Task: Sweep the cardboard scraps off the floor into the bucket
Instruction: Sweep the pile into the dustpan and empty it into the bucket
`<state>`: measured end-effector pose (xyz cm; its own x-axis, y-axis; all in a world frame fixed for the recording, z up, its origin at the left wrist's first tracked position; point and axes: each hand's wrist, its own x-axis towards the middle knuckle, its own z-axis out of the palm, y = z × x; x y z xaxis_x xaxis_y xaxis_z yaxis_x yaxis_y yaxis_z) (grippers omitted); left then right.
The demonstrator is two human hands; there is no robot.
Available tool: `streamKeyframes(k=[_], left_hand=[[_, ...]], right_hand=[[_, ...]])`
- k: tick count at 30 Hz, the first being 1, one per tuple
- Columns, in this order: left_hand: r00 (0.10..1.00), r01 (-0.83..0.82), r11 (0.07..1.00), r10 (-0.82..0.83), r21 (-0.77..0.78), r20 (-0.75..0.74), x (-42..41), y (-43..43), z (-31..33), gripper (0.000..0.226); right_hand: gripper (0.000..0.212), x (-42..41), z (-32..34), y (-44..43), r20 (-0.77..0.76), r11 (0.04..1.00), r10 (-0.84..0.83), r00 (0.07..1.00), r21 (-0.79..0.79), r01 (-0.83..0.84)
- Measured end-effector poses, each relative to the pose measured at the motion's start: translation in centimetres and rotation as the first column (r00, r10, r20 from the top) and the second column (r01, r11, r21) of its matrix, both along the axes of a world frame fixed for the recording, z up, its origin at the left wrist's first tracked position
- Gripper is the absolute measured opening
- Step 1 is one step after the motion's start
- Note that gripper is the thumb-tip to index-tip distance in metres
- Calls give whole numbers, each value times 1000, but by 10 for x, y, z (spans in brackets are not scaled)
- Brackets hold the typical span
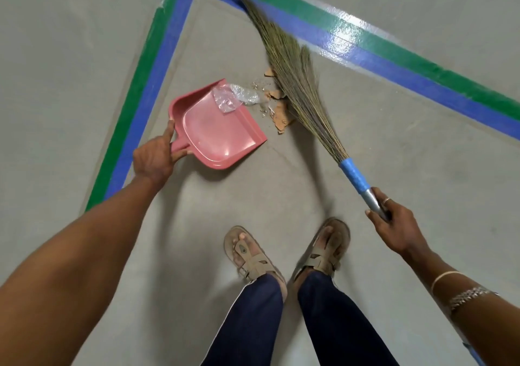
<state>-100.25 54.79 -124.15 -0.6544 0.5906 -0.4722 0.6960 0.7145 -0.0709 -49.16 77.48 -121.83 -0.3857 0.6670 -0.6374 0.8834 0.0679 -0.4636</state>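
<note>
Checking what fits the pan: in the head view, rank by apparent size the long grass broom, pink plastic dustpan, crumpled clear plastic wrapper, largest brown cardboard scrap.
1. long grass broom
2. pink plastic dustpan
3. crumpled clear plastic wrapper
4. largest brown cardboard scrap
Nearness hardly skews this.

Glossy plastic dustpan (216,137); rough dry-grass broom (295,78) with smooth metal handle (373,199); torn matt cardboard scraps (281,115); crinkled clear plastic film (233,98); matt floor (281,185); shiny tape (422,75).
</note>
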Motion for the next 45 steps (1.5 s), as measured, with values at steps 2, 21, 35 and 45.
streamKeyframes(k=[2, 21, 35, 45], left_hand=[[1000, -6, 1000, 6, -7, 11, 11, 13, -2, 94], [994, -102, 992, 99, -75, -36, 56, 1, -1, 97], [971, -240, 971, 240, -2, -7, 95, -31, -14, 94], [947, -322, 946, 321, 43, 23, 110, -33, -17, 86]], right_hand=[[59, -4, 0, -9, -8, 998, 42, 999, -36, -42], [69, 103, 86, -19, 69, 994, 81, 994, 65, -85], [73, 96, 52, 3, 183, 978, 206, 961, -21, -206], [65, 95, 101, -24, 64, 901, 429, 901, -107, -421]])
